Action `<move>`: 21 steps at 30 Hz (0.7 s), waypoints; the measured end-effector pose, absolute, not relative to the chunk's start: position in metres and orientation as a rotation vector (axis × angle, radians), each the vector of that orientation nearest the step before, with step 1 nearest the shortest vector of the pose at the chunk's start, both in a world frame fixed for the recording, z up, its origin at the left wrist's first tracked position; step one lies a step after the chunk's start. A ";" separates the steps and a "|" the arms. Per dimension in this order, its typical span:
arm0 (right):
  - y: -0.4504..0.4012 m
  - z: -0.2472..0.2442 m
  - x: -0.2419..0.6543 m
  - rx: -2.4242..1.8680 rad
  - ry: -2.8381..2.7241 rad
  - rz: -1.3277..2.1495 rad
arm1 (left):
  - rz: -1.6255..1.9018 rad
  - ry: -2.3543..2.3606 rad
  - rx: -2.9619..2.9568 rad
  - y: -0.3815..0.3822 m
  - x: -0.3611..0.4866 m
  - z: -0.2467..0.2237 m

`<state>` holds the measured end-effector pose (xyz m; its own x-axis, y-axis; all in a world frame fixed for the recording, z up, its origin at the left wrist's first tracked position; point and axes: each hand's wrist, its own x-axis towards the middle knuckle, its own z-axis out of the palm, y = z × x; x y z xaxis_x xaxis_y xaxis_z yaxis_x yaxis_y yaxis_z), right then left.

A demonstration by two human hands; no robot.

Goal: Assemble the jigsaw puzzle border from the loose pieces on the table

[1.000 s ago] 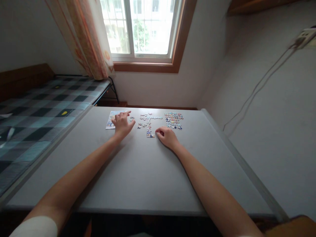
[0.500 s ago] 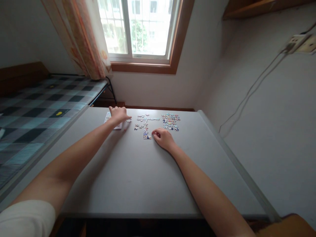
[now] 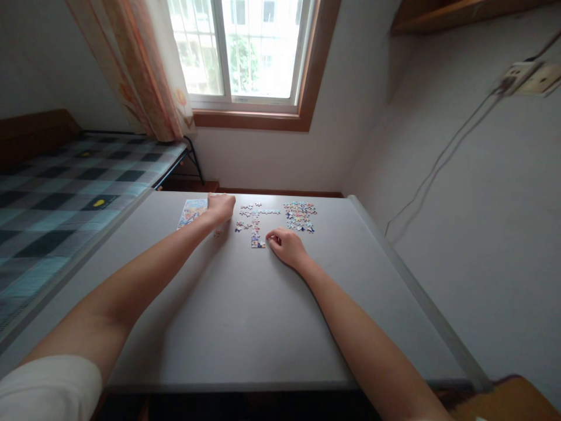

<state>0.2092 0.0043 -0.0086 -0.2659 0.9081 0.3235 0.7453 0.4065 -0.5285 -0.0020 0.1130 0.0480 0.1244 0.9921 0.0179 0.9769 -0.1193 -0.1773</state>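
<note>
My left hand is closed, fingers curled down at the right edge of the picture card. Whatever lies under its fingertips is hidden. A loose puzzle piece lies just below that wrist. My right hand rests on the table with thumb and fingers curled together. Its tips are right of the lower end of the joined puzzle strip, and anything pinched there is too small to make out. The strip runs up to a row of pale blue pieces. Loose pieces lie left of it.
A dense pile of puzzle pieces lies beyond my right hand. The grey table has a raised right edge. A bed with a checked cover stands at the left, and a window is ahead.
My left hand has moved right and its spread fingers have closed, uncovering more of the picture card. My right hand stays in nearly the same place beside the strip.
</note>
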 end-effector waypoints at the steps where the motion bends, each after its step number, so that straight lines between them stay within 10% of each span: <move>1: 0.004 -0.009 0.209 -1.402 -2.083 0.363 | 0.159 -1.970 -2.255 0.113 -0.001 0.048; 21: 0.004 -0.008 0.208 -1.413 -2.096 0.369 | 0.110 -1.824 -2.399 0.121 0.006 0.043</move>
<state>0.2084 0.0045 -0.0078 -0.2720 0.9116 0.3083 0.7515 0.4013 -0.5236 0.0060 0.1206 0.0433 0.2687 0.9630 0.0183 0.9539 -0.2634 -0.1441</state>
